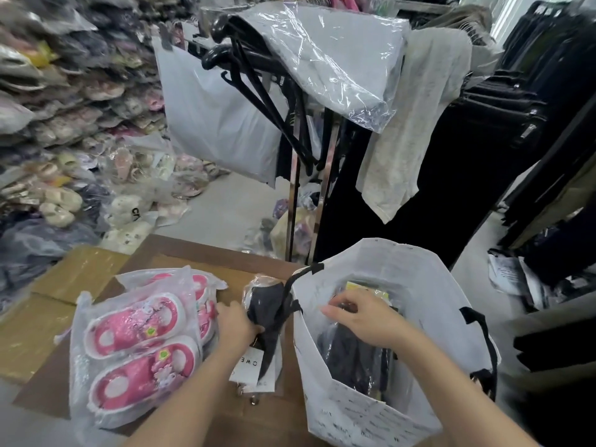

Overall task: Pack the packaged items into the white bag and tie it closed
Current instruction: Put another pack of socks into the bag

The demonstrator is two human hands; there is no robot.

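White bag (419,285) standing open at the right edge of the cardboard surface (200,253), black handles (480,333) drooping at its rim, dark packaged items (354,356) already stacked inside. Right hand (364,317) reaching down into the bag's mouth, grip pinching the top edge of a clear-wrapped dark package there, a yellow label (367,290) showing just beyond the fingertips. Left hand (237,324) out over the surface just beside the bag, grip closed on a dark item in clear plastic (267,304) with a white printed tag (254,366) lying beneath it. To the left, two clear packets of pink children's sandals (138,346) overlapping flat on the surface, the nearer one touching the left wrist. Beyond, a clothes rack (303,188) hung with black hangers, a plastic-covered grey garment (338,59) and dark trousers; heaps of bagged shoes (64,124) piled along the left wall and spilling onto the floor
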